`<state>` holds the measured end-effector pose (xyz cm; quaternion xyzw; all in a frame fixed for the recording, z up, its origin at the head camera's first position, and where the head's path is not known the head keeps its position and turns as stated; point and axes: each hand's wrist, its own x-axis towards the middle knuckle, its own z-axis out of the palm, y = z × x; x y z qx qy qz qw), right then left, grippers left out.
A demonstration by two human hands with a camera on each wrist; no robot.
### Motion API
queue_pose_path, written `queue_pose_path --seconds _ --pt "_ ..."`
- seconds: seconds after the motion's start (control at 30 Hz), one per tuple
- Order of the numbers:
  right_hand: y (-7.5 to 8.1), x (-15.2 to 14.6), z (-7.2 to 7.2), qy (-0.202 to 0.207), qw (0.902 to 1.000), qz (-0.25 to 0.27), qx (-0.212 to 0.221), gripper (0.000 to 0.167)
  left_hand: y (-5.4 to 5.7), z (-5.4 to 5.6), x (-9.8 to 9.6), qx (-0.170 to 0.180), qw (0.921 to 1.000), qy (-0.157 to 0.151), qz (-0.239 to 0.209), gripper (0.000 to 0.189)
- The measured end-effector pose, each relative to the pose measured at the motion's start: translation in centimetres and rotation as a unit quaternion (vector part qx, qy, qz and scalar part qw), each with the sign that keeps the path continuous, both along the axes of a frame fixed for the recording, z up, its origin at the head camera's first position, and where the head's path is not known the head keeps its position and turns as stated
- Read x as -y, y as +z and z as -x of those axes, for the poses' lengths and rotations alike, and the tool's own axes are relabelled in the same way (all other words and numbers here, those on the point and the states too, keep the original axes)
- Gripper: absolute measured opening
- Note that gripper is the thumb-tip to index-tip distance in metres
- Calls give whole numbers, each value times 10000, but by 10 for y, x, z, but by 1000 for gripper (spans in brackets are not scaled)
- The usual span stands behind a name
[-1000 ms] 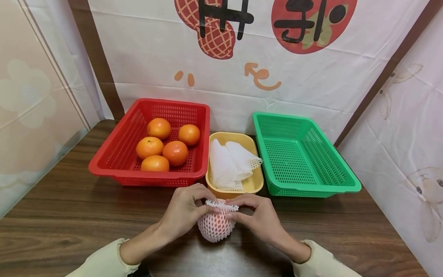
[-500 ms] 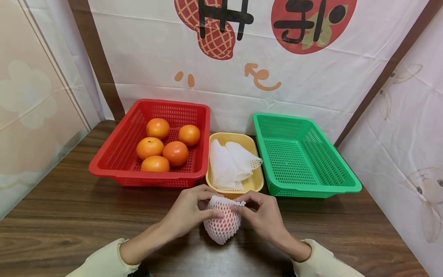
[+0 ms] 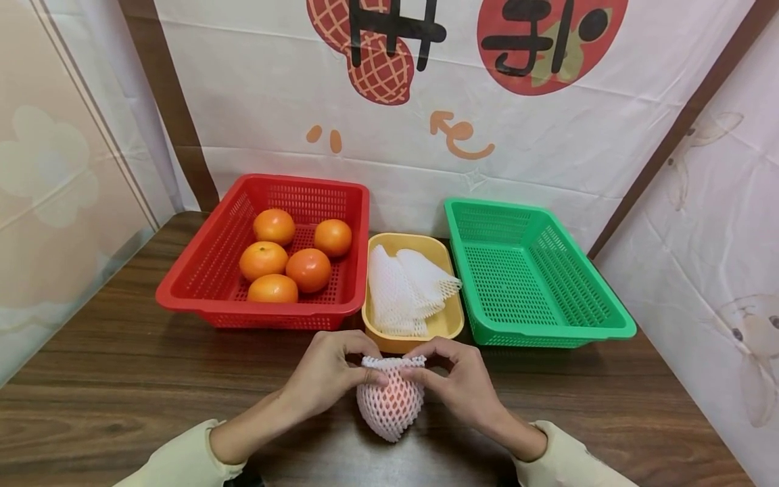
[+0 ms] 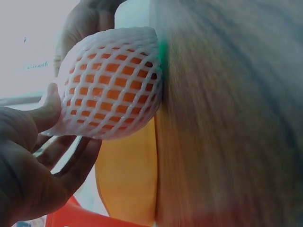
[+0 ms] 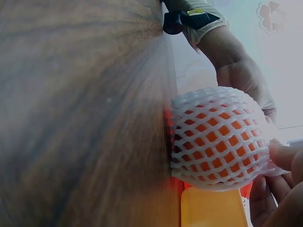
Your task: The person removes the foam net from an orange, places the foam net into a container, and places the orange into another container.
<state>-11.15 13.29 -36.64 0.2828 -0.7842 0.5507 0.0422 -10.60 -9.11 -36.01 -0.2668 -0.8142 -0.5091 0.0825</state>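
An orange fruit in a white foam net sleeve [image 3: 391, 406] sits at the front middle of the table, its orange skin showing through the mesh [image 4: 111, 85]. My left hand [image 3: 325, 375] pinches the left side of the sleeve's upper rim between thumb and fingers. On the opposite side, my right hand [image 3: 458, 379] pinches the same rim. Seen from the right wrist, the netted fruit [image 5: 220, 139] rests against the wooden tabletop, its rim gathered at my right thumb and fingers [image 5: 279, 156].
Behind the hands stands a yellow tub [image 3: 447, 325] with white foam net sleeves [image 3: 398, 287]. To its left, a red basket [image 3: 201, 297] contains several oranges [image 3: 309, 269]. A green basket [image 3: 511, 284] stands on the right. A printed cloth [image 3: 262, 88] hangs behind.
Both hands keep hold of the sleeve's rim while the netted fruit shifts slightly right and nearer the body. The rearmost-left orange in the red basket has rolled a little left.
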Motion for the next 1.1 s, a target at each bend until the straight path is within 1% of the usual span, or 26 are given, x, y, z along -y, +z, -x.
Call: queue_pose_path --seconds 0.03,0.07,0.13,0.2,0.27,0.3,0.33,0.4,0.47,0.53,0.6,0.67,0.73,0.8,0.93,1.03,1.1 --pt "3 1 -2 54 10000 -38 13 17 0 -1 0 -47 10000 36 -8 16" --pt "3 1 -1 111 9999 -77 53 21 0 -1 0 -108 9999 80 -12 16" --pt "10 3 -4 228 9994 -221 138 30 0 -2 -1 -242 9995 193 -20 16" --pt "16 4 -8 334 9987 -364 156 35 1 -3 -1 -475 9984 315 -48 17" --pt "17 5 -8 447 9981 -366 235 35 1 -4 -2 -766 9961 417 -93 18" --pt "20 7 -11 473 9979 -353 252 33 1 -4 -2 -910 9947 458 -125 18" --pt "21 7 -12 474 9980 -331 264 31 0 -5 -2 -1072 9930 469 -171 18" --pt "23 8 -14 414 9984 -220 311 26 0 -6 -3 -1339 9898 398 -273 19" --pt "24 9 -15 312 9988 -143 349 21 0 -7 -4 -1450 9885 230 -375 18" --pt "23 9 -15 188 9992 -145 318 18 -1 -7 -5 -1477 9881 55 -413 18" --pt "19 9 -13 89 9996 -160 204 15 0 -7 -5 -1362 9901 -4 -345 18" --pt "12 7 -9 -35 9997 -227 38 14 0 -7 -6 -1157 9931 49 -165 18" --pt "4 4 -5 -186 9993 -310 -89 13 0 -6 -5 -878 9960 157 44 20" --pt "-2 2 -2 -347 9987 -337 -137 13 0 -4 -5 -541 9980 190 255 23" --pt "-6 -2 2 -457 9984 -262 -195 11 0 -3 -4 36 9989 6 465 30" --pt "-7 -3 4 -372 9990 -173 -160 10 1 -3 -4 194 9985 -100 511 29" --pt "-7 -4 5 -296 9993 -176 -109 10 2 -3 -3 143 9983 -55 567 24"
